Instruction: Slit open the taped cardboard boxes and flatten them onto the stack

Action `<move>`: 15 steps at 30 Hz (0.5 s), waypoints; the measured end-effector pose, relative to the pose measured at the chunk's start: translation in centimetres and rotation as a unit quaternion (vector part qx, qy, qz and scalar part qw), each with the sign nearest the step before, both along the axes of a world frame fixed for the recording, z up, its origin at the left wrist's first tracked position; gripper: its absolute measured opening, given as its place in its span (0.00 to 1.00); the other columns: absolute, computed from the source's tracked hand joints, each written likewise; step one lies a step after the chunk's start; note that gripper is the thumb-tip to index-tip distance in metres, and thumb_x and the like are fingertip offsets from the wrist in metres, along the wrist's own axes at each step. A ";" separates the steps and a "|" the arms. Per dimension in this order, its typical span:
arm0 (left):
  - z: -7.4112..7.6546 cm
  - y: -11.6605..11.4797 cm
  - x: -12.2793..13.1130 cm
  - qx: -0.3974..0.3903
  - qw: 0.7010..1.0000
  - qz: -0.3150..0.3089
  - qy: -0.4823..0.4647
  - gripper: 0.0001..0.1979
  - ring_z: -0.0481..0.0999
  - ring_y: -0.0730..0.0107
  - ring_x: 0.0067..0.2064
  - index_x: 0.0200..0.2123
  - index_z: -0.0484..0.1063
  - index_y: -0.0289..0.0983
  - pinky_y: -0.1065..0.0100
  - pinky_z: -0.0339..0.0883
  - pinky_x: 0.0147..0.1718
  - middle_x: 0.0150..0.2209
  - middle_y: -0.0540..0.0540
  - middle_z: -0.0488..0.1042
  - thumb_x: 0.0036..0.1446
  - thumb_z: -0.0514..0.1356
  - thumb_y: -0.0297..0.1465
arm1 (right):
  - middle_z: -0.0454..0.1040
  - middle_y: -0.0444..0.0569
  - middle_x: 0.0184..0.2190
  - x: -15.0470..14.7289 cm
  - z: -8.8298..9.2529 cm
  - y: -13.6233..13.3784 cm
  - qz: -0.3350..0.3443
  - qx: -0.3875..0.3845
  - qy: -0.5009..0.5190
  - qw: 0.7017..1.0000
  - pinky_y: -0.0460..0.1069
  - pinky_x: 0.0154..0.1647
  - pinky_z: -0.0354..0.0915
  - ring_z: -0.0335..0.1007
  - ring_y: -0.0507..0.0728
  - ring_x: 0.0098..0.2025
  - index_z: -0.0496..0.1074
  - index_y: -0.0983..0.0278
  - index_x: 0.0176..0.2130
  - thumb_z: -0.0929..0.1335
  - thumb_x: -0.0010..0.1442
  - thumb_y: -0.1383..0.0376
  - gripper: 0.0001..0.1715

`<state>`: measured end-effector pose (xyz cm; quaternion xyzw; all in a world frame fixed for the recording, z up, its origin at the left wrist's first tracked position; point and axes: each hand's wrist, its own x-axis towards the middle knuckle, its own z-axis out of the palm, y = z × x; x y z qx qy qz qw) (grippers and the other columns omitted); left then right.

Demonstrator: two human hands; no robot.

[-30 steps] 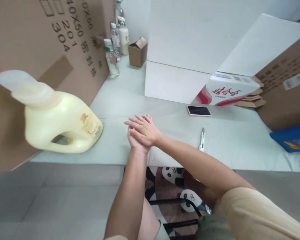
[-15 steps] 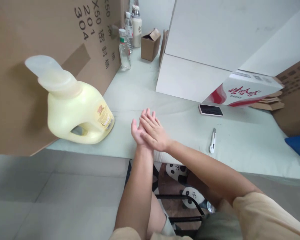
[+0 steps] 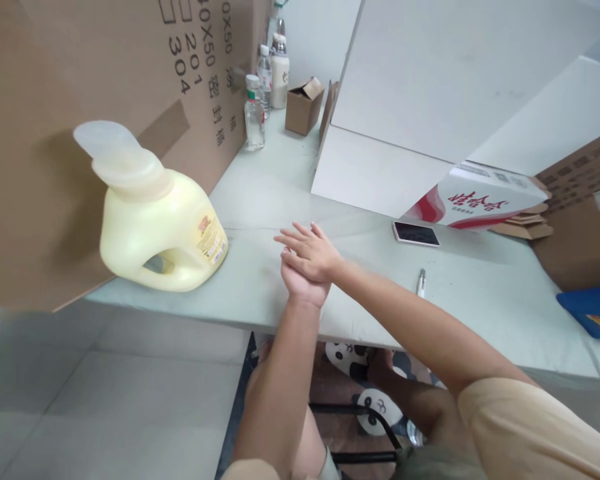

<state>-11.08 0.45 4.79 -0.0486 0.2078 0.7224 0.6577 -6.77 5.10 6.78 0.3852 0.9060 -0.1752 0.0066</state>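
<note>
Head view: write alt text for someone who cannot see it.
A person's bare right hand lies over the left hand above a pale-green covered table. A pale-yellow plastic jug with a handle sits to the left; a dark-screened phone and slim white tool lie to the right.

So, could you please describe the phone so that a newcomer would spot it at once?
On the table, find the white box with red print. The phone lies flat just in front of it; its dark screen sets it apart from the slim white tool nearby.
</note>
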 end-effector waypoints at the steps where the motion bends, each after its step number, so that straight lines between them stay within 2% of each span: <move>1: -0.2 -0.2 -0.2 0.023 1.000 -0.005 -0.017 0.29 0.60 0.64 0.75 0.68 0.65 0.46 0.59 0.59 0.72 0.73 0.52 0.63 0.72 0.39 0.45 | 0.53 0.42 0.76 -0.2 -0.2 0.7 -0.022 -0.009 -0.010 1.000 0.66 0.80 0.31 0.35 0.62 0.81 0.60 0.54 0.73 0.55 0.75 0.51 0.33; 4: -0.5 -0.6 -0.4 0.068 0.995 -0.025 -0.068 0.31 0.60 0.56 0.75 0.66 0.68 0.40 0.52 0.60 0.71 0.71 0.44 0.65 0.72 0.41 0.48 | 0.50 0.41 0.77 -0.6 -0.9 2.7 -0.072 -0.032 -0.031 0.996 0.67 0.80 0.30 0.31 0.63 0.81 0.58 0.55 0.74 0.54 0.75 0.52 0.34; 7: -0.6 -0.8 -0.6 0.072 0.994 -0.020 -0.076 0.32 0.58 0.53 0.76 0.66 0.68 0.41 0.46 0.60 0.70 0.71 0.42 0.66 0.71 0.40 0.49 | 0.49 0.43 0.78 -1.0 -1.9 3.7 -0.090 -0.036 -0.034 0.995 0.70 0.79 0.32 0.31 0.66 0.81 0.57 0.57 0.74 0.51 0.75 0.53 0.35; 11: -0.4 -1.1 -1.4 0.053 0.995 -0.016 -0.079 0.32 0.59 0.55 0.75 0.65 0.68 0.43 0.47 0.58 0.71 0.70 0.43 0.67 0.70 0.40 0.50 | 0.47 0.41 0.78 -1.4 -2.4 3.4 -0.071 -0.027 -0.027 0.997 0.68 0.80 0.33 0.29 0.64 0.81 0.57 0.55 0.74 0.51 0.75 0.54 0.34; 15: 0.1 -1.7 -1.6 0.051 0.996 -0.011 -0.079 0.32 0.59 0.56 0.75 0.64 0.70 0.41 0.51 0.57 0.72 0.69 0.43 0.68 0.70 0.41 0.51 | 0.48 0.40 0.78 -1.3 -1.9 2.2 -0.054 -0.025 -0.005 0.998 0.67 0.80 0.35 0.30 0.62 0.81 0.57 0.54 0.74 0.51 0.76 0.55 0.33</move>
